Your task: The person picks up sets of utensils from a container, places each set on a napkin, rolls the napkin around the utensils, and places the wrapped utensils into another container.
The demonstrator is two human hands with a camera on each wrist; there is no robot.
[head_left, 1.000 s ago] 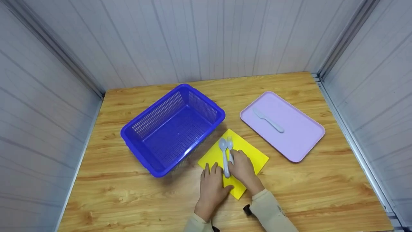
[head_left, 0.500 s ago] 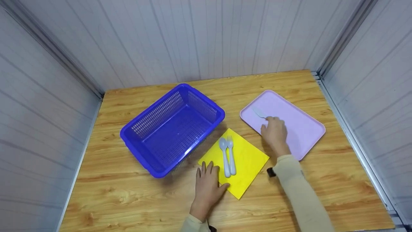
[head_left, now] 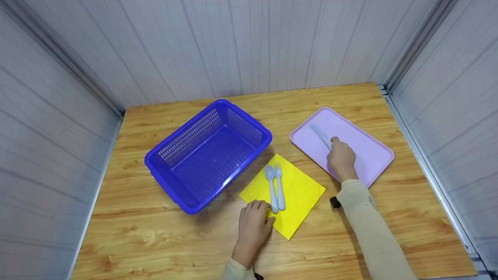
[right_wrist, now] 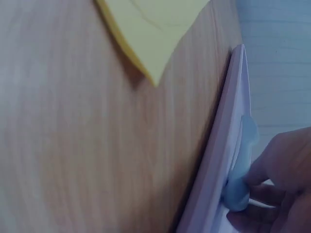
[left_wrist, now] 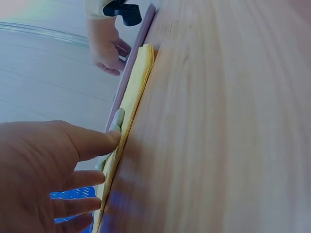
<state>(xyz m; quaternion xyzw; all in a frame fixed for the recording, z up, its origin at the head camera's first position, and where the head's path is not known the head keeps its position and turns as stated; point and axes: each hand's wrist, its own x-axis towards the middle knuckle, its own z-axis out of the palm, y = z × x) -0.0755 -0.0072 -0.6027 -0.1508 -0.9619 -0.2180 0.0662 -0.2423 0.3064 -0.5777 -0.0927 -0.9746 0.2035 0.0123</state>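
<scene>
In the head view, my right hand (head_left: 341, 157) is over the pale purple tray (head_left: 367, 159) and pinches the handle of a light grey plastic table knife (head_left: 320, 135). The right wrist view shows the knife's handle (right_wrist: 238, 189) between thumb and fingers, close to the tray's rim. My left hand (head_left: 253, 223) rests at the near left edge of a folded yellow napkin (head_left: 301, 190), its fingers loosely bent and holding nothing. On that napkin a grey spoon (head_left: 272, 190) and a grey fork (head_left: 279, 190) lie side by side, apart from my fingers in the head view.
A blue perforated basket (head_left: 218, 159) stands left of the napkin with nothing in it. All these things are on a wooden table (head_left: 155, 241). Pale panel walls (head_left: 249, 46) close it off at the back and both sides.
My right hand left the fork on the napkin, beside the spoon, and moved right to the tray, where it took the knife's handle. The knife has turned slightly. My left hand's fingers drew in a little.
</scene>
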